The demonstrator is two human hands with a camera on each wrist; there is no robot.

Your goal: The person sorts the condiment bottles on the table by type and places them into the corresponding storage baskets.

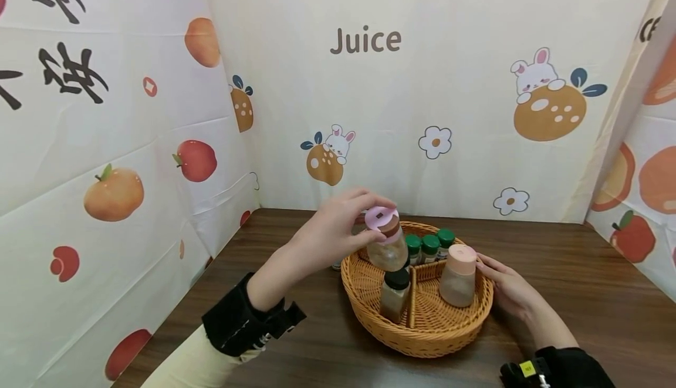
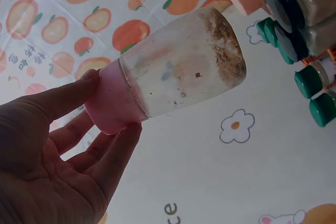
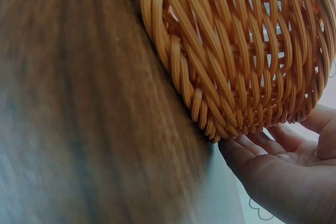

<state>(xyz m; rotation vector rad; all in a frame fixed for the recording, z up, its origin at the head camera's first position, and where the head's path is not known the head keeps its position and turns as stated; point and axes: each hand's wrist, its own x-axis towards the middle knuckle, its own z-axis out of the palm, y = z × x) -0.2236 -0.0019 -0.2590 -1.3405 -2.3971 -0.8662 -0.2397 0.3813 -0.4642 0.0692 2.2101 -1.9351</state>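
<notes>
My left hand (image 1: 343, 226) grips a clear jar (image 1: 388, 253) by its pink cap (image 2: 115, 98) and holds it above the left part of a round wicker basket (image 1: 369, 323). In the left wrist view, the left hand (image 2: 58, 150) has thumb and fingers around the cap, and brown bits lie at the bottom of the jar (image 2: 178, 66). My right hand (image 1: 520, 294) rests against the basket's right side. Close up, the fingers of the right hand (image 3: 283, 166) touch the outer weave of the basket (image 3: 236, 51).
Inside the basket stand a black-capped jar (image 1: 395, 300), a peach-capped jar (image 1: 458, 282) and several green-capped bottles (image 1: 430, 247). A wicker divider (image 1: 413, 300) separates the compartments. The basket sits on a dark wooden table (image 1: 296, 341), with a printed cloth wall (image 1: 449, 83) behind.
</notes>
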